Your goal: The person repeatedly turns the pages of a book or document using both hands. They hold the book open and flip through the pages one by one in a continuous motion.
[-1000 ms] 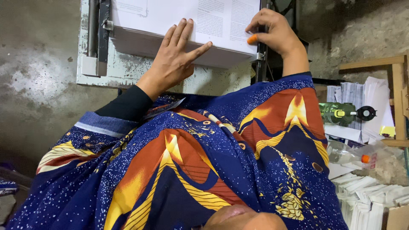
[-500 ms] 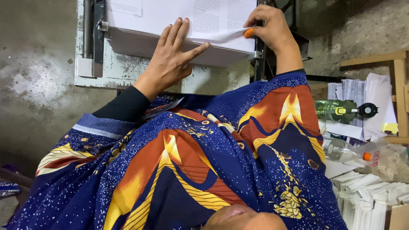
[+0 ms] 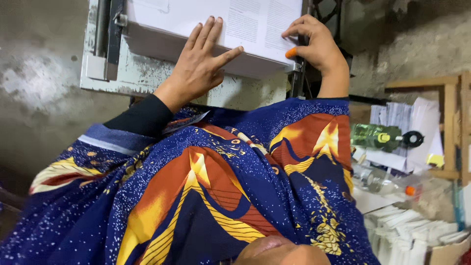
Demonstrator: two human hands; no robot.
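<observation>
A thick stack of white printed paper (image 3: 255, 24) lies on the worn metal bed of a paper-cutting machine (image 3: 147, 81). My left hand (image 3: 201, 64) rests flat on the near edge of the stack, fingers spread. My right hand (image 3: 316, 46) grips the stack's right corner, fingertips on the top sheet and thumb, with an orange nail, against its side. A blue and orange patterned garment (image 3: 206, 186) covers my lap below.
A dark metal bar (image 3: 110, 34) runs along the machine's left side. At the right stand a wooden frame (image 3: 451, 122), a green bottle (image 3: 378, 137) lying on paper piles, a clear bottle (image 3: 382, 179) and stacks of white paper (image 3: 412, 235). Grey concrete floor at left.
My right hand has let the lifted top sheet drop flat and now presses the stack's corner. My left hand has stayed pressed on the stack.
</observation>
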